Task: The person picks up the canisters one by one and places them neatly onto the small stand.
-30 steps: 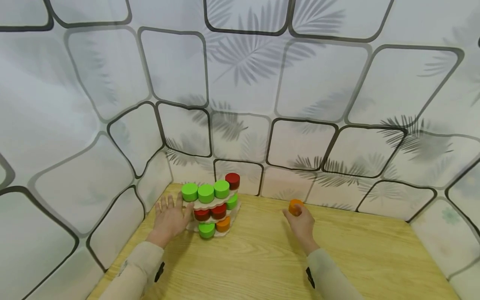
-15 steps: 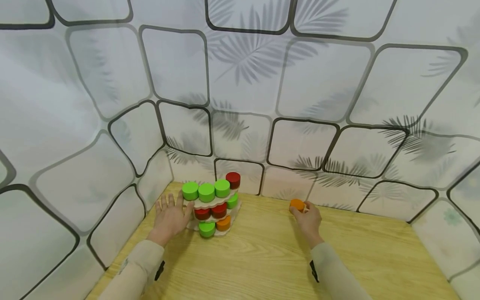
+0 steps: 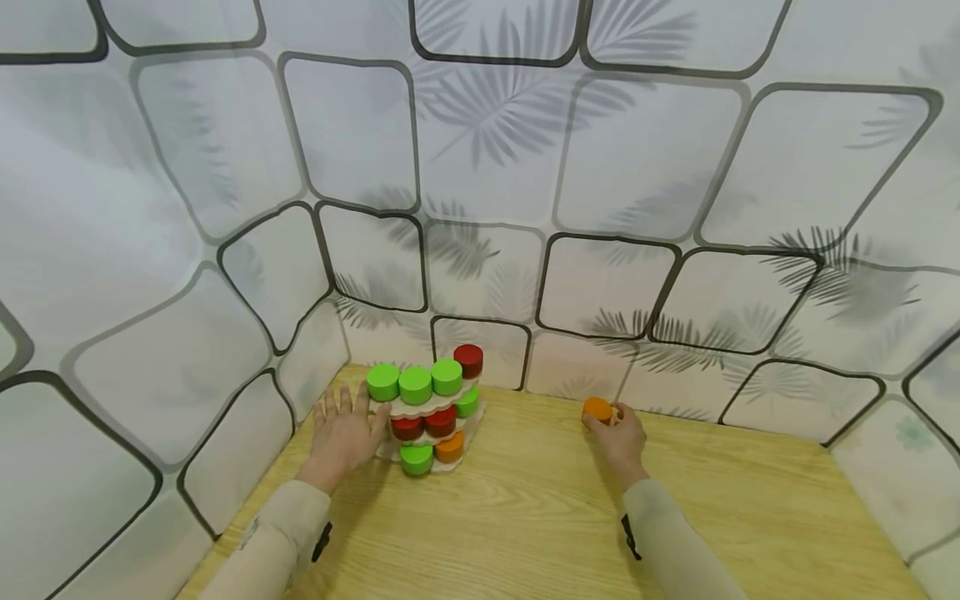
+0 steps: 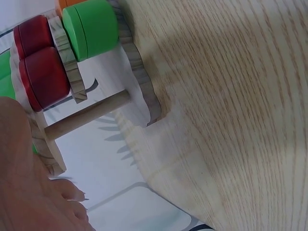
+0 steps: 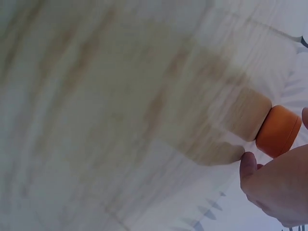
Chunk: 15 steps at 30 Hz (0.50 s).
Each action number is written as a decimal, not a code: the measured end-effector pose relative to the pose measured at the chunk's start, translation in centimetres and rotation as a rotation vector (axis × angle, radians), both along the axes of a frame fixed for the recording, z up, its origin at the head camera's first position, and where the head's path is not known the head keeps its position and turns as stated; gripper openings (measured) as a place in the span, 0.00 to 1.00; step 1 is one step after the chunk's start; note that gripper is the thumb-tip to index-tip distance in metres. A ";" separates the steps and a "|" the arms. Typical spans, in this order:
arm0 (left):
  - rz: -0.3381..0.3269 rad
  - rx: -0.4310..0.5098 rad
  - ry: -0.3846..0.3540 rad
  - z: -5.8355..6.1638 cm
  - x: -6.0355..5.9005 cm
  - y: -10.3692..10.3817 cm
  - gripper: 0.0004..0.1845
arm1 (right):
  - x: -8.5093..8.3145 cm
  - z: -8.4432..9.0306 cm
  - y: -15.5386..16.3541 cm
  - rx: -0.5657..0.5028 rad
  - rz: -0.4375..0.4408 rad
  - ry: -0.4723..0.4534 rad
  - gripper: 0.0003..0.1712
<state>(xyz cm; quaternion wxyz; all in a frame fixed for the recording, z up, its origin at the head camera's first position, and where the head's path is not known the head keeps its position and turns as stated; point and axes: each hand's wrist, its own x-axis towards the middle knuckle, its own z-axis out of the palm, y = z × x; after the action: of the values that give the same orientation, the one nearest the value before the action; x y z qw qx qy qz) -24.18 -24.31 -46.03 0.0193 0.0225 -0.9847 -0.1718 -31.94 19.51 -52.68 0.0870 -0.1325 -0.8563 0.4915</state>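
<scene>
A wooden stand (image 4: 149,106) with three wavy-edged tiers and a dowel post (image 4: 89,114) stands at the left back. Round blocks fill its tiers: green ones (image 3: 415,384) and a red one (image 3: 468,360) on top, red ones (image 4: 44,77) in the middle, a green (image 3: 417,459) and an orange one (image 3: 450,447) at the bottom. My left hand (image 3: 343,437) lies with spread, straight fingers against the top tier's left side. To the right, my right hand (image 3: 621,437) has thumb and fingers curled round an orange round block (image 5: 278,131) standing on the table.
The light wooden table (image 3: 517,508) meets a patterned wall (image 3: 622,200) close behind the stand and the orange block. Another wall (image 3: 187,358) runs along the left, close to the left hand.
My right hand has shifted right around the orange block, its fingers now on the block's right side instead of over it. The block stays in about the same place. My left hand keeps still.
</scene>
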 end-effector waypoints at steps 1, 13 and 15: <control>0.000 0.002 0.005 0.0 0.0 0.0 0.43 | -0.1 0.0 0.1 0.001 0.007 -0.004 0.44; -0.009 0.006 0.023 -0.3 0.0 0.0 0.43 | -0.7 -0.6 0.2 0.029 0.043 -0.019 0.43; -0.009 0.005 0.025 -0.2 0.0 0.0 0.43 | -0.8 -0.6 0.1 0.019 0.044 -0.022 0.44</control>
<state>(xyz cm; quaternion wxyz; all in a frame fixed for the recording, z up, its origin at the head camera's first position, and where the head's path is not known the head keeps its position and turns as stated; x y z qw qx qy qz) -24.17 -24.34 -46.27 0.0306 0.0158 -0.9840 -0.1745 -32.70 19.64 -53.27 0.0679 -0.1182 -0.8645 0.4838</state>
